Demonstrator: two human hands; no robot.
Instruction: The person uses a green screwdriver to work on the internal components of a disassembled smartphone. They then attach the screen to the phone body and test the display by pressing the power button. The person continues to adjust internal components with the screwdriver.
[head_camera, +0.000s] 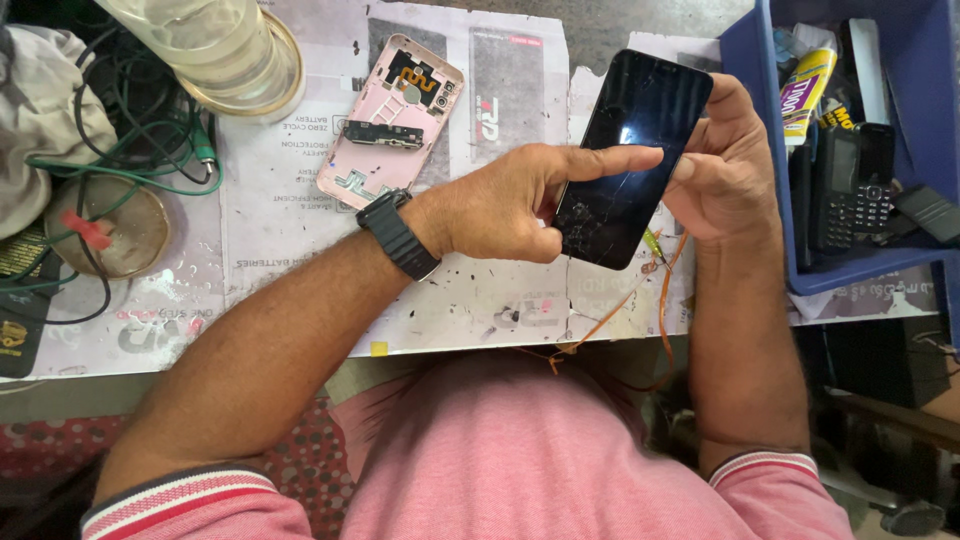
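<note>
both hands (500, 205) (725, 175) grasp the cracked black phone (630, 155), its right edge hidden by fingers.

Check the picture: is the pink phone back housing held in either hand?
No: the pink phone back housing lies on the paper-covered table, while both hands hold the cracked black phone.

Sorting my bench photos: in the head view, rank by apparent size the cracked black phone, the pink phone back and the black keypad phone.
1. cracked black phone, held nearer the camera
2. pink phone back
3. black keypad phone, partly hidden
</note>
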